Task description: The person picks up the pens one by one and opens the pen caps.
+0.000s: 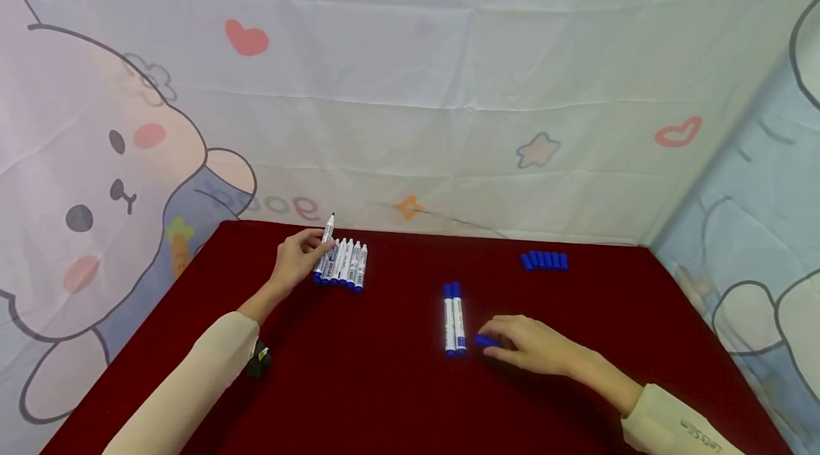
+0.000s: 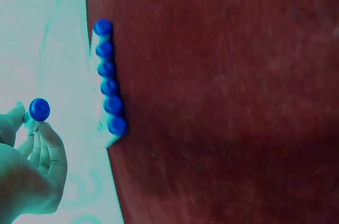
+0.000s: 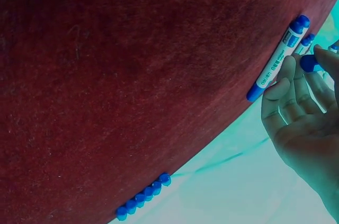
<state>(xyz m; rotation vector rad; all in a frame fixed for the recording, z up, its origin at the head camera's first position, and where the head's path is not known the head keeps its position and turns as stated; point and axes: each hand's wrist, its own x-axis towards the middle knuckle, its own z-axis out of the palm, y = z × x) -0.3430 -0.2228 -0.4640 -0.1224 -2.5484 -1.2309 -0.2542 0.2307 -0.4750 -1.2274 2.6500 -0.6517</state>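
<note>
1. Pinching an uncapped marker [image 1: 329, 228] between thumb and fingers, tip up, the left hand [image 1: 295, 259] is at the left end of a row of uncapped markers [image 1: 350, 264].
2. The right hand [image 1: 530, 345] pinches a blue cap [image 1: 485, 341], just right of two capped markers [image 1: 453, 323].
3. Red cloth [image 1: 384, 384] stretches between row and pair; loose caps [image 1: 544, 260] lie near its far edge.

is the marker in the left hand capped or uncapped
Uncapped: the marker shows a bare dark tip; the right hand holds a blue cap.
</note>
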